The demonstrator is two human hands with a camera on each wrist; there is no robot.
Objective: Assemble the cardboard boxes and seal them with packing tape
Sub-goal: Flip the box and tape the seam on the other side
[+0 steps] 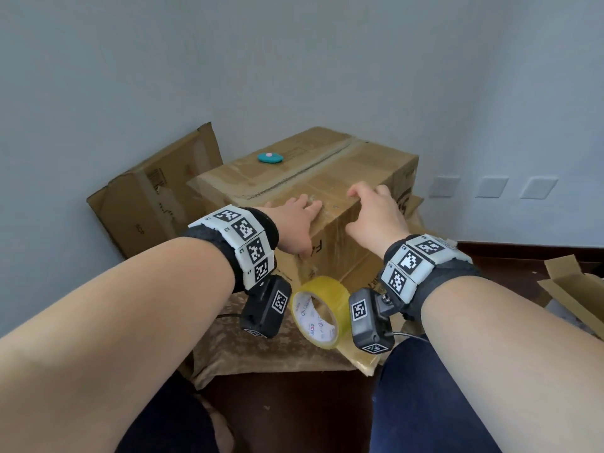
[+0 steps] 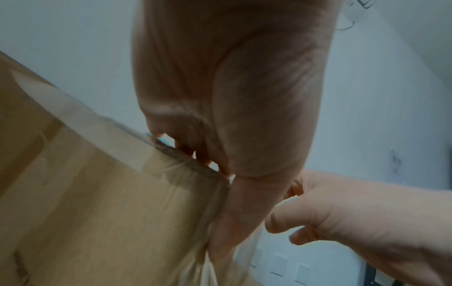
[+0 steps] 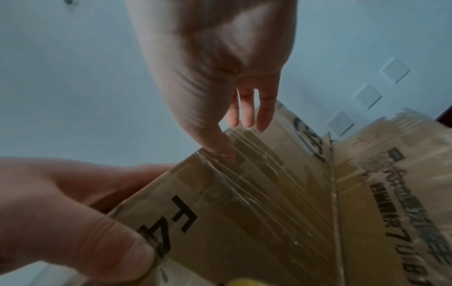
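Note:
A closed brown cardboard box [image 1: 310, 165] stands on a cloth-covered stand, with clear tape along its top seam and wrinkled tape down its near face [image 3: 257, 185]. My left hand [image 1: 302, 223] lies over the near top edge, fingers flat on the top and thumb pressed down the front face [image 2: 227, 222]. My right hand [image 1: 369, 210] is just to its right at the same edge, fingers spread and relaxed, thumb tip touching the taped edge [image 3: 227, 152]. A yellowish roll of packing tape [image 1: 315, 310] sits against the box front, below and between my wrists.
A small teal round object [image 1: 269, 157] lies on the box top at the far left. A flattened cardboard box [image 1: 153, 197] leans on the wall at the left. More open cardboard [image 1: 575, 289] lies on the dark floor at the right. My knees are close to the stand.

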